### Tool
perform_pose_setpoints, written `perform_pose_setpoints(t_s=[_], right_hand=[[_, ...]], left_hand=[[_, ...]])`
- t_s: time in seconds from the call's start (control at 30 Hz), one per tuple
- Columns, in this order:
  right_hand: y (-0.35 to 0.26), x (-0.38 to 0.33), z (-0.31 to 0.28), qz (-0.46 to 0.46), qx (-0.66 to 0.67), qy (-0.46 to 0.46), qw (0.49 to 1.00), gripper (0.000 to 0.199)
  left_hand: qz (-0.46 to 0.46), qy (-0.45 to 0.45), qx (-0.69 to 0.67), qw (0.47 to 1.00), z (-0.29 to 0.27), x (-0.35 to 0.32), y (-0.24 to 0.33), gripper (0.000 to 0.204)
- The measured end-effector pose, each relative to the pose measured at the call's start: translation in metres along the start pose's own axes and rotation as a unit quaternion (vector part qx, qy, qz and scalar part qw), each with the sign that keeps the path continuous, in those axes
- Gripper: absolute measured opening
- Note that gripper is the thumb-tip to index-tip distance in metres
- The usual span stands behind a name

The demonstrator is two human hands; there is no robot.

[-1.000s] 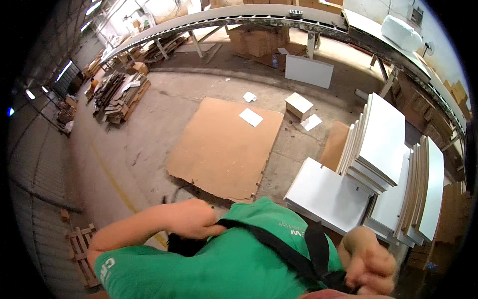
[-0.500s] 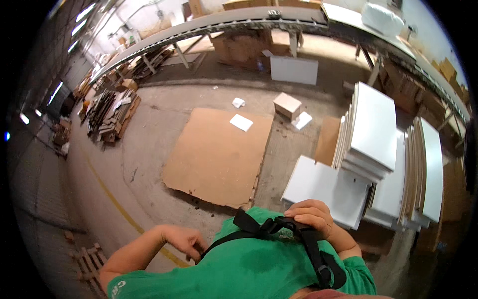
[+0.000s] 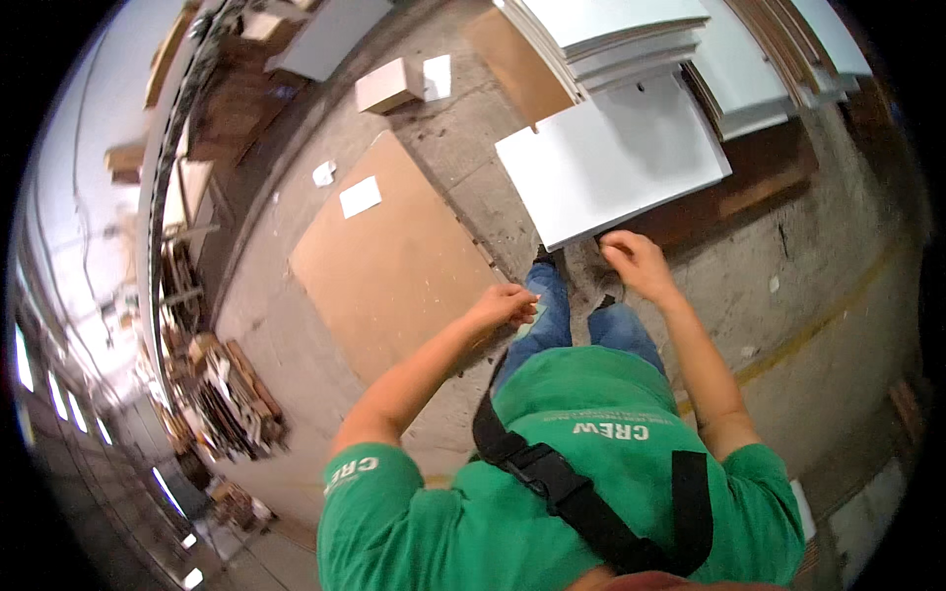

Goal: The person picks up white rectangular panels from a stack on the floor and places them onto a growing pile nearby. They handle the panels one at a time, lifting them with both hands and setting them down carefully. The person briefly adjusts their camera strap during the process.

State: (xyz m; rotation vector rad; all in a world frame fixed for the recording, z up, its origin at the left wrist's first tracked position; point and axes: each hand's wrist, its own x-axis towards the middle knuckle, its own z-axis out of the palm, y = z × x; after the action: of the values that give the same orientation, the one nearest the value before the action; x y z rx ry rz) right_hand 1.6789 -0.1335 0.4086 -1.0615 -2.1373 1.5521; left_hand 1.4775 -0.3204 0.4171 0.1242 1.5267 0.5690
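Note:
My left hand (image 3: pixel 505 306) hangs over my left thigh with its fingers curled in. A pale green patch shows just under its fingertips, and I cannot tell whether the hand holds it. My right hand (image 3: pixel 636 264) is closed, its fingers bent together, close to the near edge of a white panel (image 3: pixel 621 158). Whether its fingertips touch that edge, or hold something small, is hidden. The panel lies flat, with a stack of similar white boards (image 3: pixel 631 25) behind it. A black strap with a buckle (image 3: pixel 542 473) crosses my green shirt.
A large brown cardboard sheet (image 3: pixel 384 246) lies on the concrete floor at left, with a white paper (image 3: pixel 361 197) on it. A small carton (image 3: pixel 388 87) stands beyond. More boards (image 3: pixel 739 59) are stacked at right. A long conveyor (image 3: pixel 158 217) runs along the far left, near piled scrap (image 3: pixel 232 399).
My view has swung right and down, bringing the white panel nearer. Both hands have left my body and strap and moved forward; the right is now by the panel's edge.

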Motion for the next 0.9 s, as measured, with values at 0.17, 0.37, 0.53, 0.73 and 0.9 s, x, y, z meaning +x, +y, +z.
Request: perform_pose_setpoints(t_s=[0.17,0.37,0.53,0.73,0.9], right_hand=[[0.154,-0.027,0.011,0.343,0.083,-0.009,0.936,0.026],[0.235,-0.027,0.063,0.558,0.289,0.117,0.769,0.066],[0.275,0.045,0.104,0.554,0.449,0.240,0.658,0.096],[0.351,0.102,0.085,0.499,0.474,0.322,0.650,0.113],[0.366,0.136,0.072,0.409,0.534,0.314,0.670,0.093]], left_hand=[[0.034,0.060,0.271,0.960,-0.077,0.205,-0.035,0.044],[-0.047,0.165,-0.060,0.983,-0.101,0.294,-0.039,0.070],[-0.088,0.171,-0.215,0.957,-0.095,0.362,-0.082,0.087],[-0.064,0.191,-0.361,0.911,-0.060,0.412,-0.086,0.102],[0.023,0.160,-0.445,0.881,-0.038,0.405,-0.065,0.095]])
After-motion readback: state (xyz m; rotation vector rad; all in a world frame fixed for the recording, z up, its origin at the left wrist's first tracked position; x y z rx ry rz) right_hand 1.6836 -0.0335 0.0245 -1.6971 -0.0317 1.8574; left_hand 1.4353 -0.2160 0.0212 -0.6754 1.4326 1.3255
